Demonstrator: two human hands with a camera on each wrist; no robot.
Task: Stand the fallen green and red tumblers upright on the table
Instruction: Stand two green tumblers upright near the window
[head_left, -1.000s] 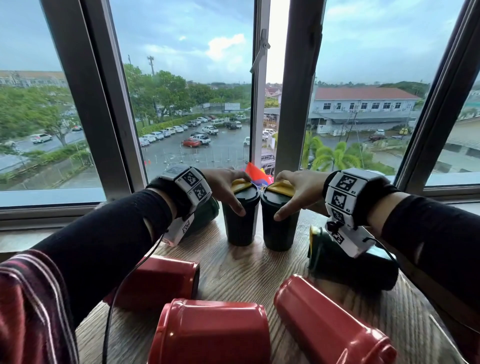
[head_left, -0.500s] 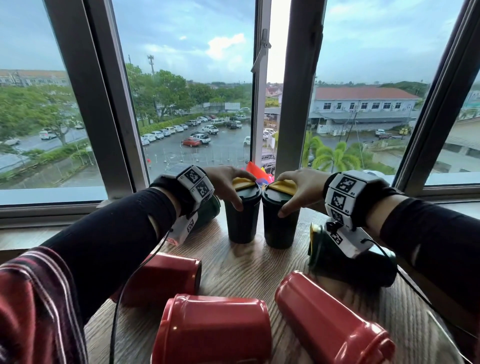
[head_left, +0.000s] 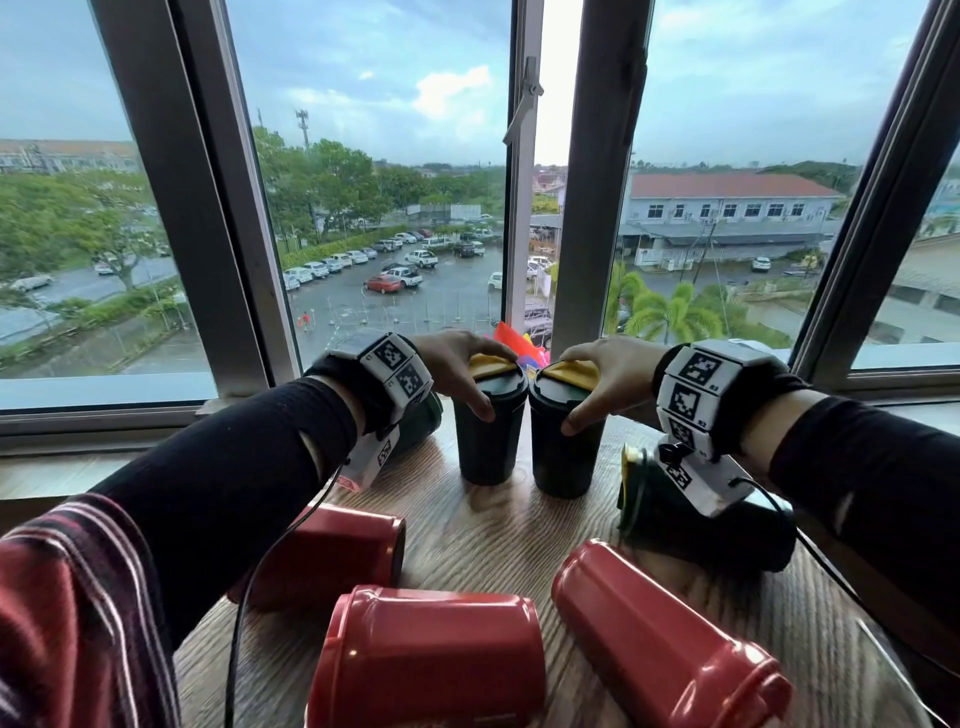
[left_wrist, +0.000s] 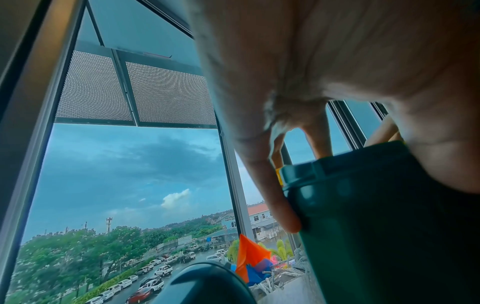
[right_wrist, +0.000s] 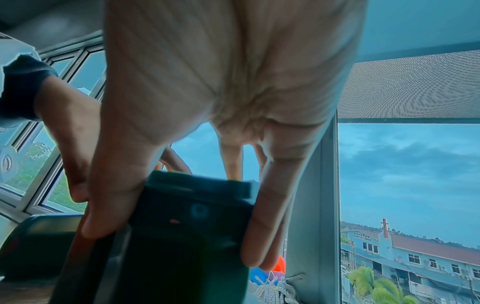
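Two dark green tumblers with yellow-tabbed lids stand upright side by side near the window. My left hand (head_left: 462, 374) grips the lid of the left one (head_left: 488, 441), thumb down its near side; the left wrist view shows the fingers curled over the rim (left_wrist: 363, 205). My right hand (head_left: 592, 384) grips the top of the right one (head_left: 563, 447), also seen from below (right_wrist: 182, 236). Another green tumbler (head_left: 701, 525) lies on its side at the right, and one (head_left: 421, 421) lies behind my left wrist. Three red tumblers lie at left (head_left: 332, 551), front middle (head_left: 431, 660) and front right (head_left: 665, 634).
The wooden table (head_left: 498, 525) runs up to the window sill. Metal window frames (head_left: 592, 197) stand right behind the upright tumblers, with a gap open between them. Cables trail from both wrist cameras across the table. Coloured flags (head_left: 519, 343) show beyond the sill.
Both hands stay on the two upright green tumblers; hardly anything has shifted. The lying tumblers are where they were.
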